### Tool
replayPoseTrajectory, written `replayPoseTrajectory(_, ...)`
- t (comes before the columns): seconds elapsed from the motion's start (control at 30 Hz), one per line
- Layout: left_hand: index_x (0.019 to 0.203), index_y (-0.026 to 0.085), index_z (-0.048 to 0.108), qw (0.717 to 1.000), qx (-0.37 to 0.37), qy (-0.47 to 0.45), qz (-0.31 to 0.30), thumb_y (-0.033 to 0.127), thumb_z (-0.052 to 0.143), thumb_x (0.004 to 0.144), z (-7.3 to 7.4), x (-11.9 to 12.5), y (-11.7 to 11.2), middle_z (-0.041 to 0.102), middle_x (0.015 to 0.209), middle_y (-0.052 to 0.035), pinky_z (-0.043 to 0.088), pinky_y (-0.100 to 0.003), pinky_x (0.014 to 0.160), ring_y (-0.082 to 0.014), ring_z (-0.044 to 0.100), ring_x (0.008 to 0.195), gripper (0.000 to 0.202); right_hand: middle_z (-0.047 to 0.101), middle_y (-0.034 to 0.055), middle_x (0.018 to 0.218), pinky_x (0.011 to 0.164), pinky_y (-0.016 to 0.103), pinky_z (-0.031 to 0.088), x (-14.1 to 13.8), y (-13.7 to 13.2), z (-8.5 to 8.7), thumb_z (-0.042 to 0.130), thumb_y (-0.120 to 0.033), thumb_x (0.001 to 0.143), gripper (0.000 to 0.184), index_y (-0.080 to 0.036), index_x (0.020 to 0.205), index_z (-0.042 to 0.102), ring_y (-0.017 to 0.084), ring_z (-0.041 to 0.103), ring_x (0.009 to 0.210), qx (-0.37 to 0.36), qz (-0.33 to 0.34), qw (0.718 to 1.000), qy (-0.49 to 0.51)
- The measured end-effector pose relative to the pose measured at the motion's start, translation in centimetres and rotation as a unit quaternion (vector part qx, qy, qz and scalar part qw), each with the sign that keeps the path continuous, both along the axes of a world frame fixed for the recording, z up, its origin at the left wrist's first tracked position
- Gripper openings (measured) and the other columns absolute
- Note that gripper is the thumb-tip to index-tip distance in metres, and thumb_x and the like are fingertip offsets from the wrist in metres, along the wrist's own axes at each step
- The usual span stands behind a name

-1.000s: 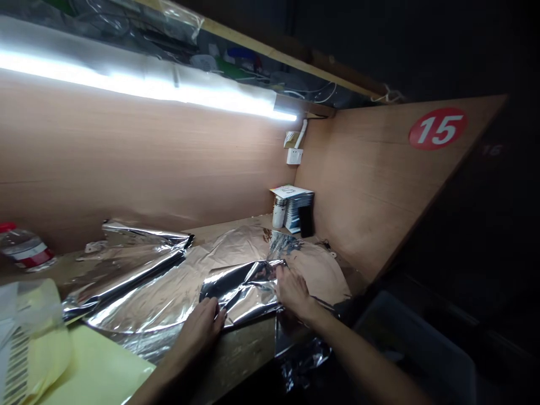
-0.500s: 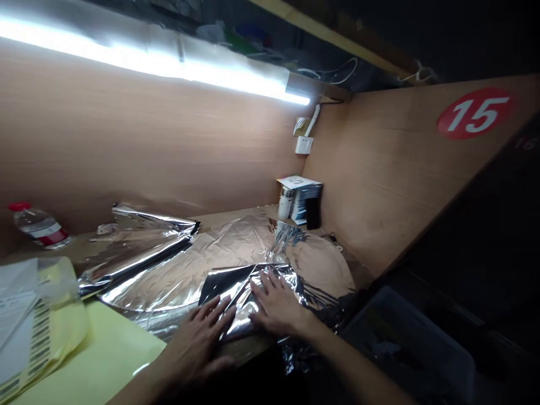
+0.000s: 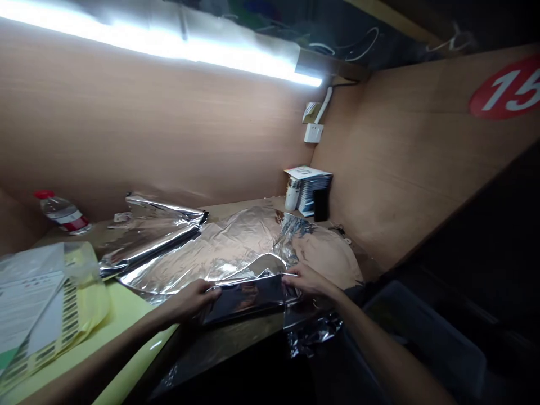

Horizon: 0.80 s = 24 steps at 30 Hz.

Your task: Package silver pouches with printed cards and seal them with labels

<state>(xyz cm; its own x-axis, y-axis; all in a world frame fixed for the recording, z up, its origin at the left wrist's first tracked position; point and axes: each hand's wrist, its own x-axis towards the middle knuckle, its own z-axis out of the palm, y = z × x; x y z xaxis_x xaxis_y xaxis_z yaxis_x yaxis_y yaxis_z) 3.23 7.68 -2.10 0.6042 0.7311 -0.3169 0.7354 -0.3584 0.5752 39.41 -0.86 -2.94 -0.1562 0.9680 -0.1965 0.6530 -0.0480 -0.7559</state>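
A shiny folded piece of silvery foil film hangs between my two hands near the table's front edge, its dark mirror-like face toward me. My left hand pinches its left upper corner. At the right upper corner, my right hand grips it with thumb and fingers. Just behind lies a large crinkled foil sheet spread over the table. Below my right hand, a crumpled clear and shiny strip dangles at the edge.
Yellow sheets and label papers lie at left, beneath a red-capped bottle. More folded foil rests behind. A white flask, a stack of packets and a black phone-like object stand in the corner. A clear bin sits right.
Both hands lay flat on the foil piece before. Now they have moved apart to its corners, grip it and hold its edge raised. The view has shifted slightly.
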Motion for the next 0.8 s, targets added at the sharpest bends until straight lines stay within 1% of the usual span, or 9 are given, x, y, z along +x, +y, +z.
replayPoseTrajectory(0.1, 0.069, 0.018, 0.067, 0.998, 0.028, 0.058, 0.016, 0.059, 0.044, 0.093, 1.0, 1.1, 1.4, 0.070, 0.071, -0.0101, 0.047, -0.033, 0.064, -0.0275, 0.067, 0.070, 0.053, 0.053, -0.0006, 0.057, 0.054, 0.021, 0.031, -0.5, 2.1, -1.7, 0.059, -0.031, 0.087, 0.027, -0.013, 0.068, 0.066, 0.012, 0.048, 0.057, 0.007, -0.032, 0.999, -0.017)
replayPoseTrajectory(0.2, 0.092, 0.017, 0.070, 0.992, 0.113, 0.053, 0.004, 0.043, 0.051, 0.090, 1.7, 2.6, 1.2, 0.071, 0.101, -0.0185, 0.047, -0.043, 0.085, -0.0352, 0.065, 0.098, 0.032, 0.050, -0.0024, 0.052, 0.053, 0.022, 0.028, -0.6, 3.2, -3.2, 0.065, -0.026, 0.079, 0.019, -0.014, 0.064, 0.067, 0.011, 0.045, 0.055, 0.003, -0.043, 0.999, -0.024)
replayPoseTrajectory(0.3, 0.115, 0.021, 0.066, 0.990, 0.126, 0.016, -0.065, 0.035, 0.055, 0.090, 1.9, 6.1, 1.7, 0.067, 0.121, -0.0151, 0.043, -0.041, 0.097, -0.0319, 0.059, 0.114, 0.031, 0.046, -0.0042, 0.049, 0.051, 0.022, 0.026, -0.3, 3.8, -3.7, 0.068, -0.024, 0.073, 0.018, -0.014, 0.058, 0.064, 0.010, 0.041, 0.052, 0.001, -0.043, 0.999, -0.026)
replayPoseTrajectory(0.4, 0.102, 0.021, 0.070, 0.990, 0.055, 0.007, -0.130, 0.040, 0.076, 0.073, 1.9, 10.1, 3.5, 0.071, 0.097, -0.0079, 0.046, -0.034, 0.080, -0.0285, 0.063, 0.093, 0.035, 0.049, -0.0036, 0.049, 0.051, 0.022, 0.029, -0.2, 3.3, -3.3, 0.068, -0.026, 0.074, 0.019, -0.015, 0.059, 0.064, 0.011, 0.046, 0.051, 0.011, -0.062, 0.998, -0.019)
replayPoseTrajectory(0.47, 0.081, 0.018, 0.070, 0.987, -0.009, 0.008, -0.158, 0.037, 0.084, 0.062, 2.2, 11.6, 4.7, 0.067, 0.073, -0.0031, 0.044, -0.032, 0.068, -0.0247, 0.061, 0.073, 0.030, 0.059, -0.0005, 0.058, 0.056, 0.023, 0.038, -0.2, 2.0, -2.7, 0.065, -0.031, 0.080, 0.019, -0.015, 0.069, 0.068, 0.015, 0.055, 0.058, 0.040, -0.090, 0.995, -0.014)
replayPoseTrajectory(0.53, 0.074, 0.017, 0.069, 0.983, -0.063, -0.015, -0.171, 0.041, 0.082, 0.066, 2.7, 11.6, 4.9, 0.064, 0.066, -0.0006, 0.043, -0.030, 0.064, -0.0214, 0.058, 0.066, 0.028, 0.070, 0.0064, 0.083, 0.068, 0.028, 0.047, -0.7, 0.1, -2.3, 0.058, -0.038, 0.090, 0.026, -0.016, 0.091, 0.070, 0.021, 0.064, 0.078, 0.125, -0.183, 0.975, -0.001)
replayPoseTrajectory(0.63, 0.106, 0.018, 0.071, 0.974, -0.125, -0.116, -0.148, 0.056, 0.062, 0.089, 3.7, 10.0, 2.8, 0.073, 0.095, -0.0035, 0.050, -0.030, 0.074, -0.0220, 0.065, 0.082, 0.043, 0.067, 0.0168, 0.122, 0.088, 0.037, 0.052, -2.9, -3.0, -2.2, 0.059, -0.051, 0.095, 0.048, -0.017, 0.128, 0.059, 0.028, 0.064, 0.108, 0.263, -0.355, 0.891, 0.100)
replayPoseTrajectory(0.7, 0.120, 0.017, 0.067, 0.944, -0.194, -0.254, -0.085, 0.056, 0.061, 0.093, 4.1, 8.7, 0.3, 0.073, 0.112, -0.0077, 0.052, -0.032, 0.084, -0.0237, 0.067, 0.095, 0.048, 0.067, 0.0163, 0.123, 0.088, 0.038, 0.053, -5.2, -4.2, -2.2, 0.068, -0.055, 0.091, 0.060, -0.018, 0.137, 0.055, 0.028, 0.066, 0.107, 0.222, -0.309, 0.891, 0.247)
replayPoseTrajectory(0.8, 0.121, 0.015, 0.066, 0.864, -0.286, -0.413, 0.034, 0.048, 0.076, 0.087, 3.9, 6.9, -3.5, 0.073, 0.110, -0.0114, 0.053, -0.037, 0.089, -0.0263, 0.068, 0.099, 0.049, 0.072, 0.0085, 0.097, 0.075, 0.032, 0.052, -8.5, -4.7, -1.6, 0.068, -0.056, 0.093, 0.047, -0.016, 0.118, 0.068, 0.022, 0.067, 0.084, 0.063, -0.111, 0.900, 0.417)
